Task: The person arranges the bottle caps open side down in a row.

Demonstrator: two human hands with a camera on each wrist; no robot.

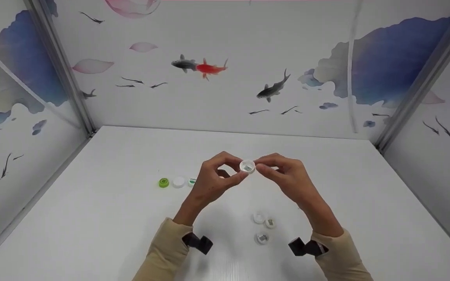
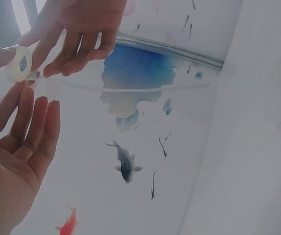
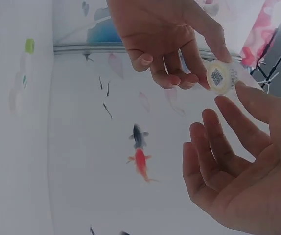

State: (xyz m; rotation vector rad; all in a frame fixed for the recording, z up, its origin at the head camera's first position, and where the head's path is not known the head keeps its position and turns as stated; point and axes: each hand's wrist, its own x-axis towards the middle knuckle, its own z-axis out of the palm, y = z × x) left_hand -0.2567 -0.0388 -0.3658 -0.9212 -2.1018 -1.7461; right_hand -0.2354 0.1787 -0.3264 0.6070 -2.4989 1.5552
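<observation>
A small white bottle cap (image 1: 247, 166) is held up over the table between both hands, its hollow side facing the head camera. Inside it shows a square printed code, clearest on the cap (image 3: 218, 77) in the right wrist view. My left hand (image 1: 214, 177) pinches the cap's left side between thumb and forefinger. From the right, my right hand (image 1: 285, 173) pinches its edge with thumb and forefinger tips. In the left wrist view, the left hand (image 2: 20, 142) has its other fingers loosely bent below the cap, and the right hand (image 2: 86, 36) comes in from above.
Left of the hands, a green cap (image 1: 164, 182), a white cap (image 1: 178, 182) and a green-printed white cap (image 1: 192, 182) lie in a row on the white table (image 1: 111, 218). Nearer lie a white cap (image 1: 259, 217) and two code-marked caps (image 1: 270, 223). Fish-painted walls (image 1: 225, 105) enclose the table.
</observation>
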